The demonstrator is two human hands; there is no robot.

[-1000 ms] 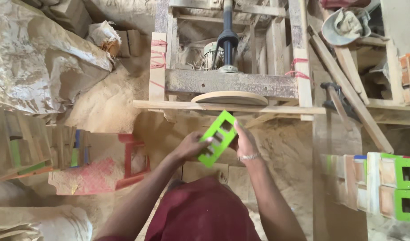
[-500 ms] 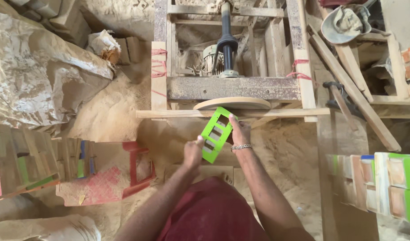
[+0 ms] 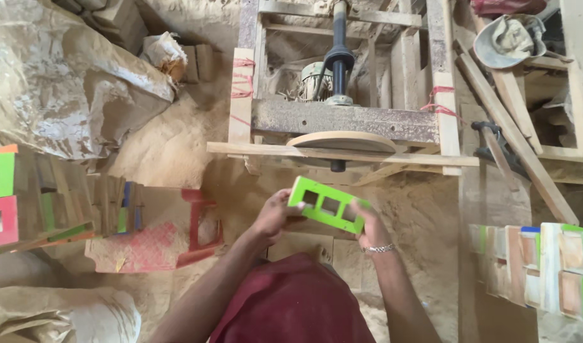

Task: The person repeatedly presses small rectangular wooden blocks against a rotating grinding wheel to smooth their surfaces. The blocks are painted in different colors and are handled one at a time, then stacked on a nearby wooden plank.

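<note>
In the head view both hands meet in front of the person's dark red shirt [image 3: 291,298], and between them sits a bright green wooden frame [image 3: 329,206] with three square openings in a row. The left hand [image 3: 275,216] has its fingers [image 3: 284,198] curled closed around the frame's left end, thumb under and fingertips over the top edge. The right hand [image 3: 371,227] grips the frame's right end in the same closed way, its fingers wrapped over the far corner; a silver bracelet [image 3: 378,249] circles that wrist. The frame lies tilted, its left end higher and farther from the body than its right end.

Just beyond the fingertips, away from the body, runs a pale wooden rail [image 3: 342,154], and touching its top is a round flat sanding disc [image 3: 342,141] seen edge-on. Behind the disc stands a rough wooden machine frame [image 3: 348,121] with a dark shaft [image 3: 338,57] rising from it and red cord tied round its posts.

Left of the left hand's fingers, well apart, a red stool [image 3: 202,225] stands in the sawdust [image 3: 171,146], and farther left are stacked painted wooden pieces [image 3: 2,197] in green, red and orange. Right of the right hand's fingers, well apart, a row of painted blocks [image 3: 539,267] lines up. A cap [image 3: 510,39] rests at the upper right, far beyond the fingers
</note>
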